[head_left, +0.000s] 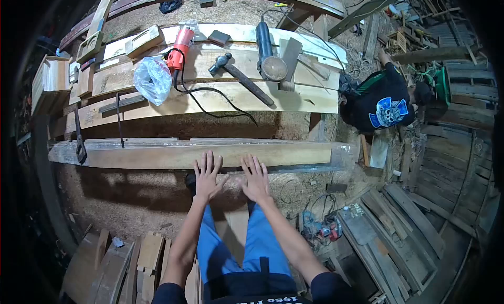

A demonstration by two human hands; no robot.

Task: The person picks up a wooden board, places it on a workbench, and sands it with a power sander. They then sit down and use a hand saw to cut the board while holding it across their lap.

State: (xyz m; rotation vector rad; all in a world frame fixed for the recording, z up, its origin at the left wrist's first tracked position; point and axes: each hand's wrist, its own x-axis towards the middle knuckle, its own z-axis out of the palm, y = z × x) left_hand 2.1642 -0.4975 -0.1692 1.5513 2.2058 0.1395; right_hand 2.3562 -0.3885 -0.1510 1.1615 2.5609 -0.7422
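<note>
In front of me a long wooden board (142,155) lies lengthwise on a narrow bench. My left hand (209,178) has its fingers spread, the fingertips at the board's near edge. Beside it my right hand (255,179) is open too, fingers apart, its tips at the same edge. Neither hand holds anything. On the workbench beyond lie a hammer (244,83), a dark angle grinder (265,46), a red power tool (181,49) with a black cord, and a clear plastic bag (153,79). A handsaw (80,138) leans at the board's left end.
At the right a person (378,96) in a dark shirt bends down with a hand on wood. A blue and red power tool (320,225) sits on the floor near stacked planks (399,225). Wood pieces (151,251) stand at lower left. Sawdust (121,199) covers the ground.
</note>
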